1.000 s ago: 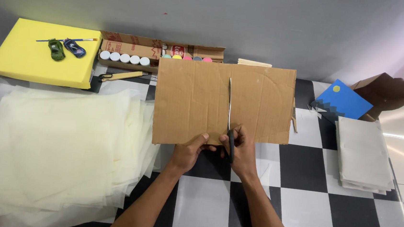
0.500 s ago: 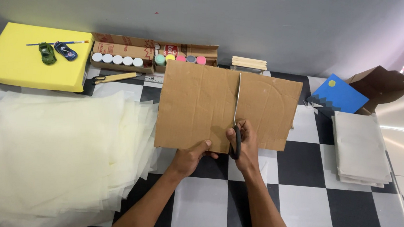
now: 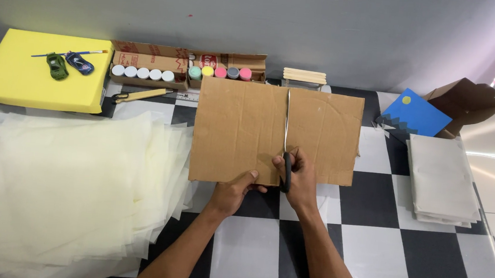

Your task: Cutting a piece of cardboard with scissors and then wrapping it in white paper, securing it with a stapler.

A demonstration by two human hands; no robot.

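Cardboard sheet, brown, rectangular, lies flat near the middle of the checkered black-and-white table, its far edge close to the grey wall.

Far left: yellow block carrying two small toy cars and a thin paintbrush. Nearer the viewer, a broad spread of pale translucent paper sheets; their right margin tucks under the left edge of the cardboard.

Behind the cardboard: open carton of small paint pots, white lids on the left, coloured lids on the right. A yellow-handled craft knife lies just in front of it. A small stack of wooden sticks sits beyond the far edge of the cardboard.

Left hand closed on the near edge of the cardboard, thumb on top, fingers below.

Right hand closed through the dark handles of the scissors. Blades point away from the body, run up the sheet nearly to its far edge, and look drawn almost together.

Right of the cardboard: blue card with a yellow dot and saw-tooth edge, touching an open brown box. In front of them, a stack of grey-white sheets.
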